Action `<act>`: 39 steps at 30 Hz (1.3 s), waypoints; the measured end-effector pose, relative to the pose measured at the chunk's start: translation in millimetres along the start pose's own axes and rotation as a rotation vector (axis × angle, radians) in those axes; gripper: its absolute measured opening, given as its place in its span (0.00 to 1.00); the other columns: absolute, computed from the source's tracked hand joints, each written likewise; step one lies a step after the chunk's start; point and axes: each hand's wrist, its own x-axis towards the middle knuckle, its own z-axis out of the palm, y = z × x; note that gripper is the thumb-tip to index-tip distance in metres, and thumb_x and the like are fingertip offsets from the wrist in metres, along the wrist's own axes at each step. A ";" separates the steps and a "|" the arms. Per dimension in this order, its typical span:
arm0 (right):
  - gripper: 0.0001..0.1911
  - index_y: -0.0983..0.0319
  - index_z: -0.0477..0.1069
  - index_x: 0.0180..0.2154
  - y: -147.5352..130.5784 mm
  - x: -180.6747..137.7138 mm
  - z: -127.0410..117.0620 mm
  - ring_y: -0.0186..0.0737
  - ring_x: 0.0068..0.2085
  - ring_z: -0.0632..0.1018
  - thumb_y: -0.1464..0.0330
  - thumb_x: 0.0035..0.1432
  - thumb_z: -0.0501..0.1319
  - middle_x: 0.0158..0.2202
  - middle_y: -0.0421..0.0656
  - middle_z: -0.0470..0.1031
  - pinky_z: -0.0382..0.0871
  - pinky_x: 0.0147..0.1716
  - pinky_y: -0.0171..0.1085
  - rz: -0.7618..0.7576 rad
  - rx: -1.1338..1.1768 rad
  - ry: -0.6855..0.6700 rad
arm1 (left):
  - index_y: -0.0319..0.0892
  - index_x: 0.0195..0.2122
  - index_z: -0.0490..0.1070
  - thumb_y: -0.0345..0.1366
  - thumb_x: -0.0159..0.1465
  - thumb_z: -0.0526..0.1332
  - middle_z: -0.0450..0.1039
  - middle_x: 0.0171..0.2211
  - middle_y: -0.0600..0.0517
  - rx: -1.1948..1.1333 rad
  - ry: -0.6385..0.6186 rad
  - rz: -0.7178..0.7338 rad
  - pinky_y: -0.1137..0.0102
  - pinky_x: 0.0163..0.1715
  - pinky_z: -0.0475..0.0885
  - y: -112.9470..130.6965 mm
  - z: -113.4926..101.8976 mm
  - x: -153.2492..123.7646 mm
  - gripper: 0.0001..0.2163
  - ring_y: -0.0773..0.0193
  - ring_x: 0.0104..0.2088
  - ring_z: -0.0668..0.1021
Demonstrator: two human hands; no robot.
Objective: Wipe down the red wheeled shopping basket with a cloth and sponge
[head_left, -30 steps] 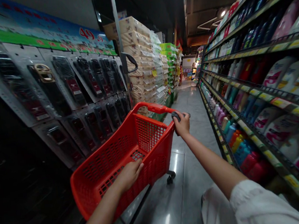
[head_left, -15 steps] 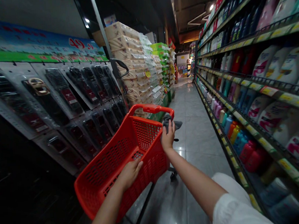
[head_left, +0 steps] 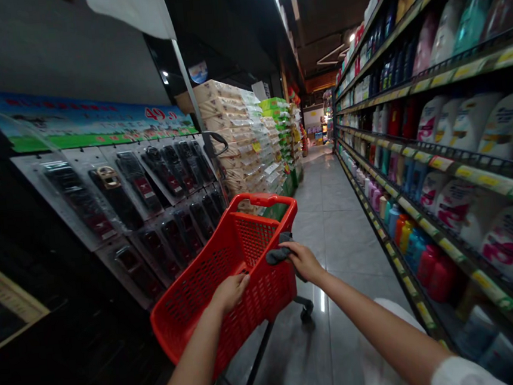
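A red plastic shopping cart point(head_left: 260, 294) with perforated basket walls and a looped handle at its far end stands in front of me. My left hand point(head_left: 230, 292) is closed on the basket's near side rim. My right hand point(head_left: 305, 260) is closed on a dark grey cloth point(head_left: 278, 254), which lies against the same rim farther along, near the handle end. Part of the cloth hangs below my right fingers, outside the basket. No goods show in the visible part of the basket; my left forearm hides some of it.
Packaged belts point(head_left: 138, 179) hang on a display at the left. Stacked paper packs point(head_left: 228, 129) stand beyond the cart. Shelves of shampoo bottles point(head_left: 459, 199) line the right side. Grey floor tiles point(head_left: 345, 232) run down the aisle between.
My right hand has moved the cloth from near the handle's corner back along the side rim toward me. The left hand stays on the rim. The view has shifted slightly.
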 end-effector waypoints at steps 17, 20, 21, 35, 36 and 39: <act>0.07 0.56 0.79 0.38 1.9 147.0 -24.0 0.50 0.48 0.70 0.66 0.57 0.63 0.47 0.50 0.72 0.65 0.46 0.45 -0.007 -0.824 0.176 | 0.42 0.27 0.65 0.52 0.67 0.44 0.69 0.27 0.52 -0.123 0.111 0.011 0.70 0.33 0.64 -13.3 18.3 3.2 0.22 0.61 0.32 0.73; 0.10 0.56 0.79 0.39 13.7 135.7 -18.1 0.46 0.48 0.71 0.67 0.63 0.58 0.44 0.47 0.75 0.62 0.52 0.47 -0.130 -0.787 0.067 | 0.43 0.26 0.64 0.52 0.67 0.44 0.70 0.27 0.52 -0.128 0.104 0.006 0.70 0.33 0.63 -12.4 18.7 3.0 0.22 0.61 0.32 0.73; 0.10 0.57 0.78 0.42 17.8 131.8 -21.5 0.46 0.49 0.71 0.65 0.63 0.58 0.46 0.47 0.75 0.60 0.55 0.48 -0.171 -0.767 0.029 | 0.43 0.26 0.64 0.52 0.67 0.44 0.70 0.27 0.52 -0.134 0.105 0.008 0.70 0.34 0.63 -12.0 18.7 2.6 0.22 0.61 0.32 0.73; 0.15 0.60 0.75 0.45 -15.0 93.3 -24.2 0.43 0.49 0.74 0.77 0.56 0.59 0.48 0.47 0.73 0.66 0.52 0.42 -0.396 -0.698 -0.502 | 0.41 0.28 0.68 0.53 0.67 0.45 0.70 0.27 0.52 -0.158 0.122 0.036 0.69 0.34 0.64 -12.7 22.2 7.6 0.22 0.61 0.32 0.73; 0.13 0.60 0.75 0.42 -19.6 83.2 -10.5 0.42 0.48 0.74 0.76 0.56 0.59 0.45 0.46 0.74 0.65 0.53 0.43 -0.426 -0.694 -0.531 | 0.41 0.28 0.68 0.53 0.67 0.45 0.70 0.27 0.52 -0.161 0.121 0.039 0.69 0.34 0.64 -12.5 22.2 7.2 0.23 0.61 0.32 0.73; 0.09 0.60 0.73 0.40 -26.1 67.5 12.1 0.42 0.45 0.74 0.73 0.56 0.60 0.42 0.45 0.74 0.62 0.56 0.46 -0.490 -0.699 -0.593 | 0.41 0.28 0.67 0.53 0.67 0.44 0.69 0.27 0.53 -0.164 0.125 0.041 0.69 0.34 0.64 -12.1 22.2 4.9 0.23 0.61 0.31 0.72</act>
